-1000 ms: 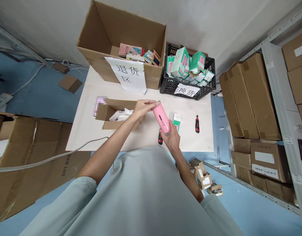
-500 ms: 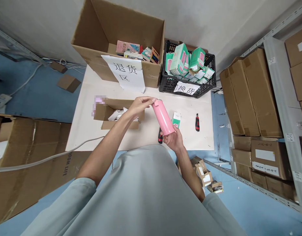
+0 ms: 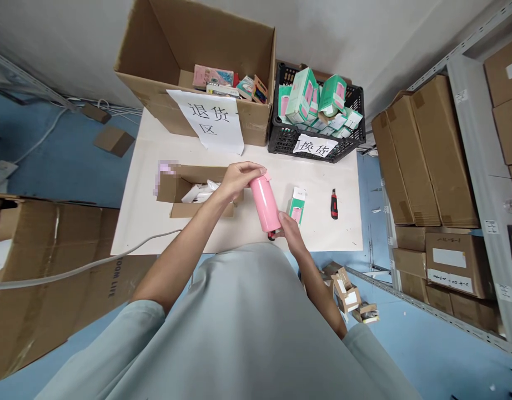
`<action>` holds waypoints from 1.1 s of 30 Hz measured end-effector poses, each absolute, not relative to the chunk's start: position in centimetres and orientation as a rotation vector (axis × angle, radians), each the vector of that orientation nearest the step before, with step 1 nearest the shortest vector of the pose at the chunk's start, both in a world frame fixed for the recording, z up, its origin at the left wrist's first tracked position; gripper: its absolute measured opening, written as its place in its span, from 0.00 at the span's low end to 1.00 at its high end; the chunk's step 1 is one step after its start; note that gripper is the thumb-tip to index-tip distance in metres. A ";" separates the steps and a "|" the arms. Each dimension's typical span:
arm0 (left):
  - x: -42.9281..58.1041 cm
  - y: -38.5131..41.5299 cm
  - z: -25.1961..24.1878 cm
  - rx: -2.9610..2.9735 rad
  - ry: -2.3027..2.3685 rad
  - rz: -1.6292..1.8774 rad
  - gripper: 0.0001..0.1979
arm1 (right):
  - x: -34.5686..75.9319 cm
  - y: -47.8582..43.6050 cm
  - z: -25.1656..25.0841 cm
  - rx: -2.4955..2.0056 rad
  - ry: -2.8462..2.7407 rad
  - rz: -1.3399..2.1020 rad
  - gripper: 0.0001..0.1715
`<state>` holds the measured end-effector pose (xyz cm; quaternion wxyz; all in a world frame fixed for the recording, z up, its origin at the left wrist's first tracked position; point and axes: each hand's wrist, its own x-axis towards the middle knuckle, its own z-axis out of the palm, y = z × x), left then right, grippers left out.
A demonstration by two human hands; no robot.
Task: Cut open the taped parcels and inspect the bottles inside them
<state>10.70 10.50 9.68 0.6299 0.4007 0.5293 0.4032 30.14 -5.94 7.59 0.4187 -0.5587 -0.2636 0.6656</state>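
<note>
A pink bottle (image 3: 264, 204), shaped like a thermos, is held tilted above the white table (image 3: 322, 222) between both hands. My left hand (image 3: 242, 178) grips its capped upper end. At the lower end, my right hand (image 3: 289, 230) holds the base, thumb on the side; its other fingers are partly hidden. Just right of the bottle lies a green-and-white box (image 3: 297, 204). Below the bottle's base, part of a red-and-black utility knife (image 3: 271, 236) shows, the rest covered.
An open carton (image 3: 201, 210) with white packaging stands left. Behind are a large cardboard box (image 3: 156, 105) with a paper sign and a black crate (image 3: 281, 141) of green boxes. Another utility knife (image 3: 334, 204) lies right. A cable (image 3: 147, 240) crosses the left edge.
The pink bottle has shifted slightly left and stands a little steeper. My right hand has turned around its base. More of the green-and-white box shows, less of the nearer knife.
</note>
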 end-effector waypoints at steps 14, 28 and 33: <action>11.2 8.4 9.5 1.155 1.204 0.924 0.37 | 29.2 -8.1 8.0 -1.672 -0.967 1.168 0.46; 10.9 8.8 11.5 0.962 1.103 0.806 0.45 | 31.7 -8.2 7.6 -0.934 -0.038 1.986 0.38; 12.7 8.1 11.5 0.960 1.067 0.799 0.44 | 32.4 -8.1 6.9 -0.754 0.154 2.045 0.45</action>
